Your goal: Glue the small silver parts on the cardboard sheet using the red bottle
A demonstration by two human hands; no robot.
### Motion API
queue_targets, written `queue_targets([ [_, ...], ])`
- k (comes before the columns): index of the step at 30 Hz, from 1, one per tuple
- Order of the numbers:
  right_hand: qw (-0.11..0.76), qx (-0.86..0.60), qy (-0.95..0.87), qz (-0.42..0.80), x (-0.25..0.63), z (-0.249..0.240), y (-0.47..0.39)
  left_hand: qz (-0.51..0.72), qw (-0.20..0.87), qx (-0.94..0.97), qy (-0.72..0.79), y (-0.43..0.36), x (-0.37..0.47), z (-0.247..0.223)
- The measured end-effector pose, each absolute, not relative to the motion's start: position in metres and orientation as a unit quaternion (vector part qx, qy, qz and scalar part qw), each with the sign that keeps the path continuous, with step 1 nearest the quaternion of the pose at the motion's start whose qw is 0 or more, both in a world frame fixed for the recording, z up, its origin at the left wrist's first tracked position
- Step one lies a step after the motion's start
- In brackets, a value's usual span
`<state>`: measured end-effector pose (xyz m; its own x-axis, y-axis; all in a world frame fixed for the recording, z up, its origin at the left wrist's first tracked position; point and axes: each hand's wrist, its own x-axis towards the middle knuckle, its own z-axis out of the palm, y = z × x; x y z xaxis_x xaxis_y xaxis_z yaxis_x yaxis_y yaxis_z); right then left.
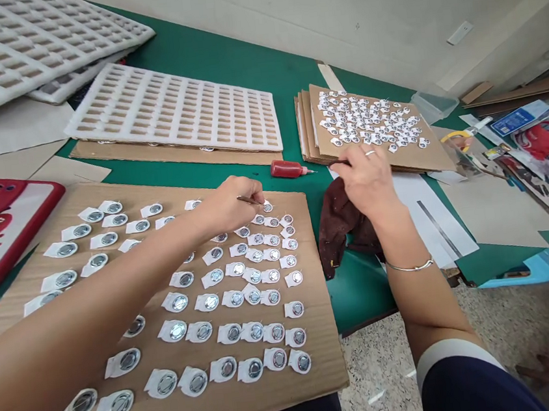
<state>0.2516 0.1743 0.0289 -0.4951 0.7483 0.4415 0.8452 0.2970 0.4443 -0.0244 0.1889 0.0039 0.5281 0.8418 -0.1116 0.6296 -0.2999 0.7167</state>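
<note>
My left hand point(241, 202) is closed on thin metal tweezers point(248, 200), their tip beside a small round metal disc with a white tab point(267, 207). That disc lies near the far right corner of a large cardboard sheet point(320, 364), which carries rows of similar discs. To the right, my right hand point(368, 179) is closed on a dark brown cloth point(335, 222), and a dark bit shows at its fingertips. The cloth hangs down onto the green table. Between the hands, slightly farther back, lies a small red bottle with a needle tip point(286, 169).
White foam trays point(181, 111) with slots lie at the back left. A phone in a red case point(9, 227) is at the left. Behind my right hand, stacked cardboard point(439, 155) bears many discs. Yellow-handled scissors point(458, 140) and clutter lie right, past a white paper point(417, 216).
</note>
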Motion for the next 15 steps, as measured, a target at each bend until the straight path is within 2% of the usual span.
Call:
queue_targets([
  [6, 0.061, -0.653, -0.695, -0.294, 0.294, 0.035, 0.140, 0.145, 0.306, 0.819, 0.464, 0.182, -0.025, 0.028],
  [11, 0.186, -0.626, -0.738, -0.171, 0.278, 0.009, 0.098, 0.178, 0.260, 0.804, 0.505, 0.163, -0.058, 0.063],
  [15, 0.110, -0.582, -0.804, -0.058, 0.265, -0.022, 0.078, 0.224, 0.241, 0.720, 0.611, 0.152, -0.111, 0.069],
])
